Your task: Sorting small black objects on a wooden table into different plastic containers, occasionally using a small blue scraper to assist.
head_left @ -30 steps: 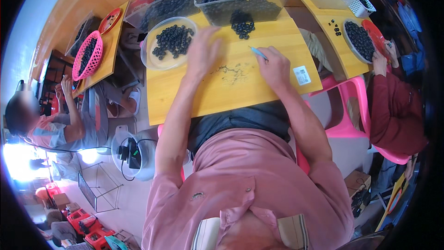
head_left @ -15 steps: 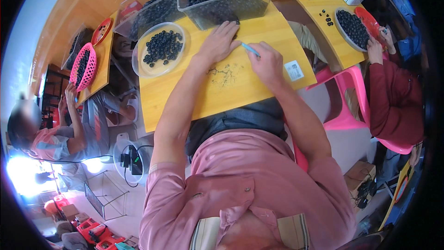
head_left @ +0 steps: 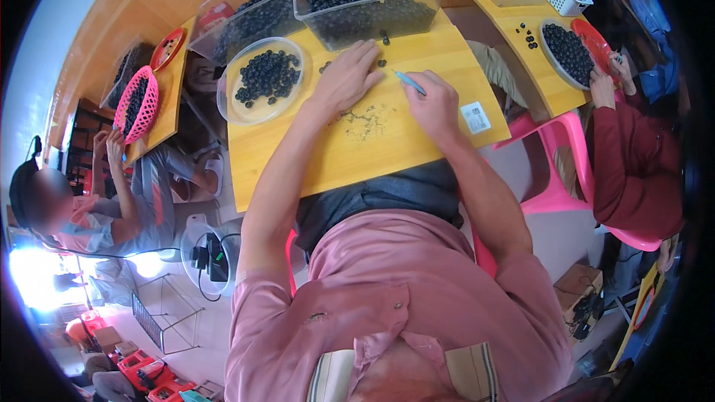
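My left hand (head_left: 347,78) lies on the yellow table (head_left: 283,171) with its fingers stretched toward the large clear bin (head_left: 372,26) of dark round berry-like balls. Beside its fingertips sit loose dark balls (head_left: 382,63), and another loose ball (head_left: 325,68) is at its left edge. My right hand (head_left: 434,104) is closed round a slim light-blue pen-like tool (head_left: 410,83) whose pale tip points toward the left hand. Whatever lies under the left palm is hidden. Dark crumbs (head_left: 365,120) are scattered between my forearms.
A round clear tub (head_left: 223,97) of dark balls stands left, with a second clear bin (head_left: 249,22) behind it. A white label (head_left: 475,117) lies at right. People work at side tables with a pink basket (head_left: 138,104) and a bowl (head_left: 567,50). A pink chair (head_left: 562,156) stands right.
My left hand has shifted slightly left, and loose balls now show by its fingertips and left edge. The blue tool has drawn back a little to the right. The whole view has shifted slightly.
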A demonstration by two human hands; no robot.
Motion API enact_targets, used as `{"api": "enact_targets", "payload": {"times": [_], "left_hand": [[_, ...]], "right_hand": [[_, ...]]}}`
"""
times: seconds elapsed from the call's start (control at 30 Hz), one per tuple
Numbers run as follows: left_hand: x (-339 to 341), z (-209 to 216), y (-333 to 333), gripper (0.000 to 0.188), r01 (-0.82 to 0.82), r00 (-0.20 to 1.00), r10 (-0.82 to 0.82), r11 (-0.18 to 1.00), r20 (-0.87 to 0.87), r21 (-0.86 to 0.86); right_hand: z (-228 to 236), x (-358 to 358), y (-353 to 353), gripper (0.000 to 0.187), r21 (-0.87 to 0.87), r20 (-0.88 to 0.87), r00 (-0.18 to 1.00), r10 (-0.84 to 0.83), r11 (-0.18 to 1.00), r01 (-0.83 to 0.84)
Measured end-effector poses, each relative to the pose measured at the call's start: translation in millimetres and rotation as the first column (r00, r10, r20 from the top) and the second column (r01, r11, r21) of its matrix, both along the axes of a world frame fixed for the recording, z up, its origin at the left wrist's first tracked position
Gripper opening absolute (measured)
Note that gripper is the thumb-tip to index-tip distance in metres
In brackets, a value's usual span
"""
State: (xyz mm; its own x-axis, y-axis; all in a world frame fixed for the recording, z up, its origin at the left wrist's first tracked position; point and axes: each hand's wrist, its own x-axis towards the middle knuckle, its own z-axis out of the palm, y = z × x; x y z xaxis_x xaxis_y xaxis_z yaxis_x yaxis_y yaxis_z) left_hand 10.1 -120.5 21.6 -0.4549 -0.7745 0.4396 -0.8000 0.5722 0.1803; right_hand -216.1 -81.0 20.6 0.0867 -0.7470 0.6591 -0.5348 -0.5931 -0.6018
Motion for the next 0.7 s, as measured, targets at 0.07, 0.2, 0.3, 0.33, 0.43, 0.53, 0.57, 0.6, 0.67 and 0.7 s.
{"api": "enact_targets", "payload": {"times": [0.07, 0.2, 0.3, 0.33, 0.43, 0.53, 0.57, 0.6, 0.67, 0.7], "left_hand": [[-16, -2, -22, 0.055, 0.046, 0.998, -0.045, 0.999, 0.034, -0.025], [-33, -9, -43, 0.052, 0.097, 0.981, -0.093, 0.995, 0.168, -0.016], [-31, -22, -45, 0.049, 0.058, 0.989, -0.058, 0.998, 0.137, 0.008], [-28, -22, -44, 0.049, 0.064, 0.988, -0.065, 0.998, 0.143, 0.013], [-13, -18, -30, 0.044, 0.064, 0.984, -0.075, 0.995, 0.162, 0.072], [-3, -5, -4, 0.038, 0.058, 0.988, -0.074, 0.991, 0.134, 0.118], [2, -5, 3, 0.036, 0.063, 0.99, -0.069, 0.997, 0.124, 0.053], [6, -4, 10, 0.035, 0.066, 0.992, -0.064, 0.998, 0.113, -0.013], [17, -5, 21, 0.035, 0.058, 0.993, -0.056, 0.998, 0.105, -0.02], [21, -5, 26, 0.034, 0.054, 0.994, -0.051, 0.998, 0.098, -0.027]], "right_hand": [[0, -1, -1, 0.011, -0.001, -0.011, 1.0, 0.004, 1.0, -0.004], [5, 0, 4, 0.01, 0.1, -0.041, 0.999, 0.015, 0.995, -0.011], [5, -1, 4, 0.011, 0.043, -0.022, 1.0, 0.013, 0.999, -0.012], [4, -1, 3, 0.011, 0.047, -0.016, 1.0, 0.007, 0.999, -0.006], [2, -2, 1, 0.01, 0.027, -0.017, 1.0, -0.004, 1.0, 0.004], [1, -3, 0, 0.01, 0.05, -0.036, 0.999, -0.017, 0.999, 0.018], [1, -3, 0, 0.01, 0.054, -0.026, 1.0, -0.01, 0.998, 0.011], [1, -3, 1, 0.01, 0.059, -0.017, 1.0, -0.003, 0.998, 0.004], [-1, -2, 1, 0.01, 0.061, -0.022, 1.0, -0.001, 0.998, 0.002], [-1, -1, 1, 0.01, 0.062, -0.027, 1.0, -0.003, 0.998, 0.004]]}}
